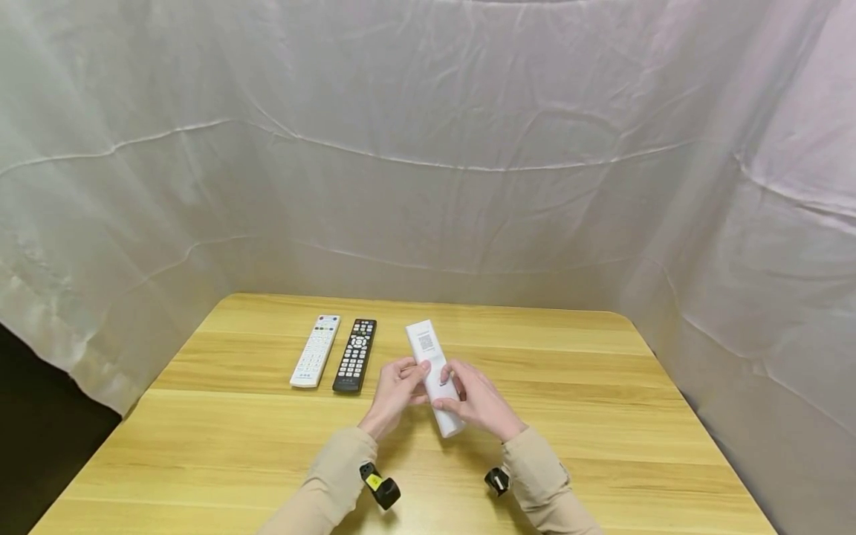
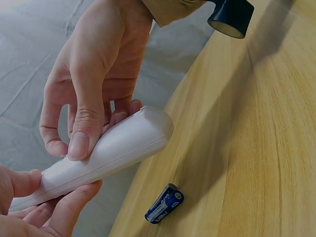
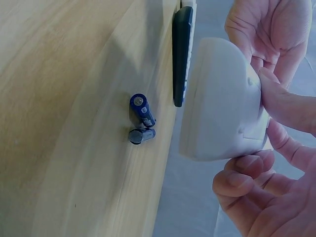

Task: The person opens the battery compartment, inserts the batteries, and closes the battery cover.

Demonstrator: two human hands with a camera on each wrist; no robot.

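Note:
A white remote control (image 1: 435, 375) is held above the table with its labelled back facing up. My left hand (image 1: 394, 394) grips its left side, thumb on top and fingers beneath. From the other side my right hand (image 1: 478, 397) holds the lower half, its thumb and a bent fingertip against the back. In the right wrist view, two blue batteries (image 3: 143, 109) lie on the table below the remote. The left wrist view shows blue battery casing (image 2: 165, 203) there too. Hands and remote hide the batteries in the head view.
Left of my hands lie a second white remote control (image 1: 316, 351) and a black remote control (image 1: 356, 357), side by side with buttons up. The wooden table (image 1: 568, 357) is bordered by a pale hanging cloth (image 1: 428, 208) at the back and sides.

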